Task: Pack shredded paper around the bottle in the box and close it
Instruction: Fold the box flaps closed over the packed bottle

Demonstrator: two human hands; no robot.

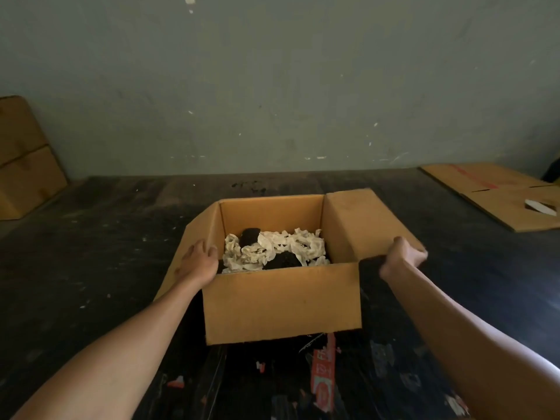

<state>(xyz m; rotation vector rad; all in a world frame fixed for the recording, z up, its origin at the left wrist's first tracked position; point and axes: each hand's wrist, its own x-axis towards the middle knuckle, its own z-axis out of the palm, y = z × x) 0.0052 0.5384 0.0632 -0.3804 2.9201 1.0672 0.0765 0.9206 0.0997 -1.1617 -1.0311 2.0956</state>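
Note:
A brown cardboard box (281,301) stands open in the middle of the dark table. Inside it lies a dark bottle (283,259), mostly covered by crumpled white shredded paper (291,245); its dark cap end shows at the back left. My left hand (200,259) grips the left flap (194,237), fingers over its edge by the box wall. My right hand (404,256) is closed on the near edge of the right flap (363,225), which slopes outward and up. The near flap hangs toward me; the far flap is hidden.
A flattened cardboard sheet (503,195) with a white strip on it lies at the back right. Stacked brown boxes (24,165) lean at the far left against the grey wall. Red label scraps (324,377) and paper bits litter the table's near side.

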